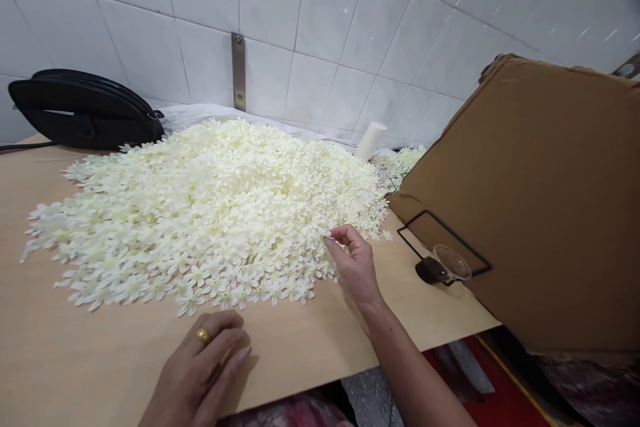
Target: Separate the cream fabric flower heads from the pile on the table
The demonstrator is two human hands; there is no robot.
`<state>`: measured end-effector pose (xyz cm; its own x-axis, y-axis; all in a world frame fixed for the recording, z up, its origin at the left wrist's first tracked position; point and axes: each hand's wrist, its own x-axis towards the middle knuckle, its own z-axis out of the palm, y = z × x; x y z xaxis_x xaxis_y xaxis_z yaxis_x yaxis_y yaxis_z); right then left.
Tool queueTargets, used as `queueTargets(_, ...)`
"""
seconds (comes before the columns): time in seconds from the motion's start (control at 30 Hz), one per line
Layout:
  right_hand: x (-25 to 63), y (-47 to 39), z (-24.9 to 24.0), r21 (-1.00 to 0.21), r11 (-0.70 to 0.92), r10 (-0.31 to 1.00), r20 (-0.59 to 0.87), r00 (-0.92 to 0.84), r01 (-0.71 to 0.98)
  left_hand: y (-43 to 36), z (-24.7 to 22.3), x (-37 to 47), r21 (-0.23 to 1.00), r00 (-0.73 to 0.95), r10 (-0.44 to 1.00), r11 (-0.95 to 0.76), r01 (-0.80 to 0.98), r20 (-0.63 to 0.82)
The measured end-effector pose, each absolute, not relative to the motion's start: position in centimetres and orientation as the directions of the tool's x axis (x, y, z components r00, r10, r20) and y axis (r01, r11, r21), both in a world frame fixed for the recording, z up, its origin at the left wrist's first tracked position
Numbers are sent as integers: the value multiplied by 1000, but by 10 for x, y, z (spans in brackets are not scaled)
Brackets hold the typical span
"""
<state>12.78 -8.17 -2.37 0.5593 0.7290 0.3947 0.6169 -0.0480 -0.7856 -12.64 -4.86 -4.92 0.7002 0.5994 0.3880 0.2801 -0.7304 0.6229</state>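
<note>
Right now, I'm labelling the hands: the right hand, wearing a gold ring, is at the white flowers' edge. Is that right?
Not quite: the gold ring is on the left hand, as the head view shows. The right hand is indeed at the edge of the white flowers.

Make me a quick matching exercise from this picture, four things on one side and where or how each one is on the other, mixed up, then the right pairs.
Column one:
1. Right hand
2. Left hand
3. Black bag
4. Cardboard

Column two:
A. At the back left, near the tiled wall
B. Brown, at the right side of the picture
C. Fingertips at the near right edge of the flower pile
D. In front of the pile, wearing a gold-coloured ring

Right pairs: 1-C, 2-D, 3-A, 4-B
</note>
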Motion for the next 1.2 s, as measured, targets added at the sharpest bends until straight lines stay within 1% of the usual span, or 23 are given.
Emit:
queueTargets(0.07, 119, -84, -23, -784, -44, 712, 410, 570, 619, -50, -50, -127, 619, 711, 585, -738, 267, 391)
queueTargets(0.1, 115, -84, -22, -761, -41, 704, 438, 559, 648, -50, -51, -128, 615, 715, 572, -747, 251, 402)
queueTargets(0.17, 106, -84, -21, -658, -39, 707, 513, 486, 752, -51, -52, -128, 600, 722, 538, -771, 213, 435)
queueTargets(0.23, 100, -85, -20, -512, -38, 757, 546, 359, 858, -52, -53, -128, 586, 731, 510, -788, 186, 453)
queueTargets(0.3, 96, -89, -20, -417, -36, 829, 495, 259, 908, -53, -52, -127, 579, 747, 496, -794, 185, 442)
queueTargets(0.33, 95, -93, -20, -397, -33, 856, 462, 231, 917, -53, -52, -127, 577, 757, 493, -794, 191, 429)
queueTargets(0.4, 96, -102, -20, -405, -21, 884, 420, 207, 914, -54, -50, -126, 571, 772, 494, -793, 211, 400)
queueTargets(0.53, 99, -115, -22, -461, -11, 878, 421, 230, 887, -56, -50, -125, 533, 773, 506, -804, 263, 383)
queueTargets(0.67, 94, -119, -28, -420, -68, 876, 409, 256, 905, -59, -53, -124, 462, 785, 490, -835, 298, 379)
queueTargets(0.77, 90, -125, -34, -421, -99, 854, 429, 294, 902, -60, -53, -123, 432, 801, 480, -845, 314, 357)
queueTargets(0.83, 89, -131, -41, -402, -147, 835, 439, 331, 904, -61, -53, -122, 419, 803, 482, -848, 326, 350)
queueTargets(1.0, 92, -141, -66, -250, -345, 816, 396, 421, 905, -60, -52, -122, 391, 785, 503, -846, 362, 362)
queueTargets(1.07, 94, -140, -72, -240, -377, 823, 356, 443, 894, -59, -53, -122, 381, 776, 503, -850, 363, 382)
queueTargets(1.2, 94, -137, -68, -271, -417, 831, 272, 485, 867, -57, -57, -124, 371, 749, 503, -855, 361, 431)
